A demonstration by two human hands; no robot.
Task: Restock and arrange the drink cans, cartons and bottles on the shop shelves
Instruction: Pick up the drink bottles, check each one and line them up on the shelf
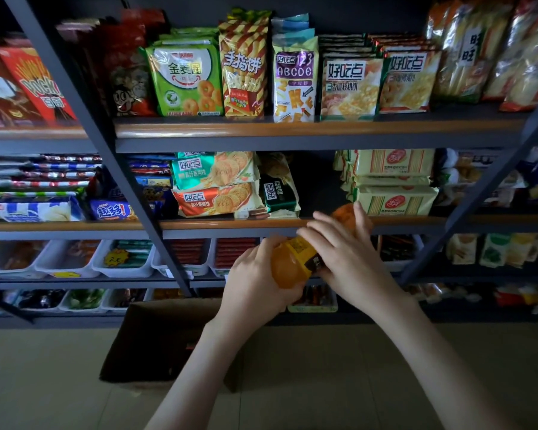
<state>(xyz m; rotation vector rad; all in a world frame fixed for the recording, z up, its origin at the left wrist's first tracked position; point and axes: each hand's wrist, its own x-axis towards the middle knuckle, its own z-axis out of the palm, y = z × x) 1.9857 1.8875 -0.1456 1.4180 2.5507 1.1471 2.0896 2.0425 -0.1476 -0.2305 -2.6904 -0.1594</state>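
Both forearms run up from the bottom edge, hands meeting at the front lip of the middle shelf [230, 225]. Cardboard box [156, 342] sits on the floor left of the arms, in front of the shelving. Left hand [255, 280]: fingers and thumb curled round the base end of the orange drink bottle [292, 263], gripping it from below-left. Bottle is tilted, base low-left, upper end high-right, crossing the shelf lip; yellow label with a dark patch faces the camera. Cap end is hidden behind fingers, can't tell its state. Right hand [345, 256]: laid over the label and upper body, fingers curved round it, fingertips above the lip. Bottle's upper end points into a gap on that shelf, dark green snack pack [280, 195] to the left, stacked pale yellow cracker packs [392, 181] to the right
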